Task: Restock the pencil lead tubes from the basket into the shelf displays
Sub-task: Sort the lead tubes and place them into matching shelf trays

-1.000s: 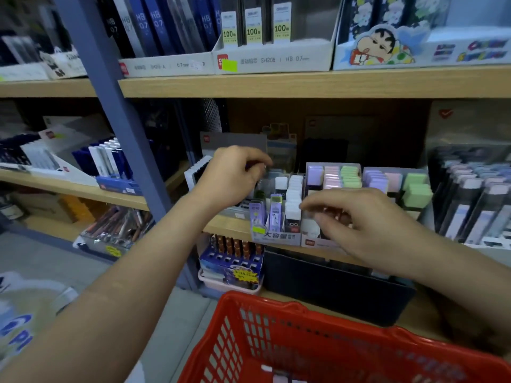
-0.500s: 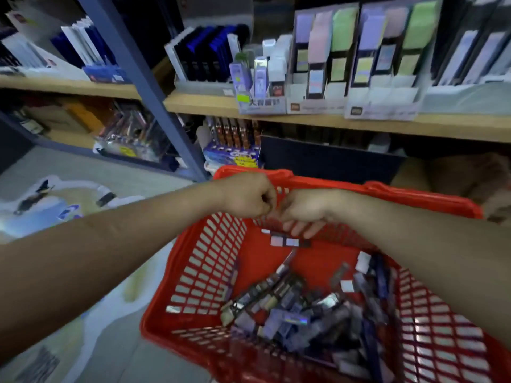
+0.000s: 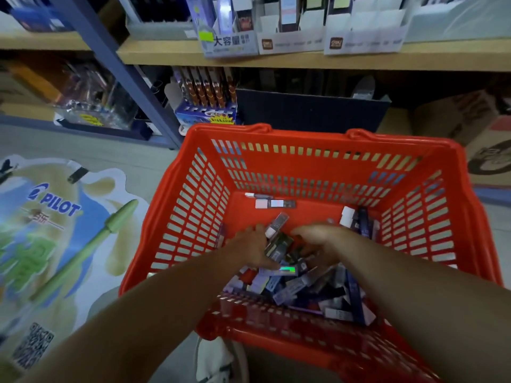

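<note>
The red plastic basket [image 3: 304,135] stands on the floor below the shelf. A heap of pencil lead tubes [image 3: 304,286] lies in its near half, and a few loose tubes [image 3: 273,203] lie near its far wall. Both hands are down in the heap. My left hand [image 3: 249,250] curls thumb and fingers round a few tubes, one white-capped tube sticking up beside it. My right hand [image 3: 318,241] lies close beside it with fingers bent down into the tubes, their tips hidden. The lead display boxes [image 3: 229,42] sit on the wooden shelf [image 3: 276,59] above.
A blue steel upright [image 3: 119,73] slants down left of the basket. Under the shelf are a pen box [image 3: 207,106], a dark bin [image 3: 309,109] and a cardboard box [image 3: 456,114]. A PILOT floor sticker [image 3: 55,205] covers the floor at left.
Both hands left the shelf display, came together above the basket rim, then dropped into the tube heap. The view tilted down from the shelf to the basket.
</note>
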`<move>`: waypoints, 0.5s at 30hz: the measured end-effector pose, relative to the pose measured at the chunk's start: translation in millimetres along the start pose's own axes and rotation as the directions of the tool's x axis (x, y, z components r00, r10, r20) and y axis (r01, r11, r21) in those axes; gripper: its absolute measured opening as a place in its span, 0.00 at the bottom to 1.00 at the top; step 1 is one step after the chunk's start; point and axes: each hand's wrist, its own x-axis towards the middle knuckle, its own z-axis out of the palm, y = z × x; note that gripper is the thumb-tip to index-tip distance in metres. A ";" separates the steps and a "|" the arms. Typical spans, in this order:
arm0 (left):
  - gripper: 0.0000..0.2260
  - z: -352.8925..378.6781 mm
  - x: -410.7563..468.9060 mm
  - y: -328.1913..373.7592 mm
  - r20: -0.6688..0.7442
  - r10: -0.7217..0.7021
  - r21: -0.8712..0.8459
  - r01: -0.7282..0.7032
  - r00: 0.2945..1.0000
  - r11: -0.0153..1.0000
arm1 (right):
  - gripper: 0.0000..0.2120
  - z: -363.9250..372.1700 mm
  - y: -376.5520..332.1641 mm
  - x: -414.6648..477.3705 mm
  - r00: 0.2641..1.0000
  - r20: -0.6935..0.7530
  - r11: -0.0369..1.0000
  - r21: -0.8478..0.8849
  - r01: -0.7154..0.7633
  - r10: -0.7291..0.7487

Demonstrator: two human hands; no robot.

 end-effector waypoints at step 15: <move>0.29 -10.4 3.4 -7.5 0.003 -0.037 -0.545 0.033 0.999 0.838 | 0.03 31.1 9.0 28.2 0.981 0.000 0.928 0.325 0.183 -0.194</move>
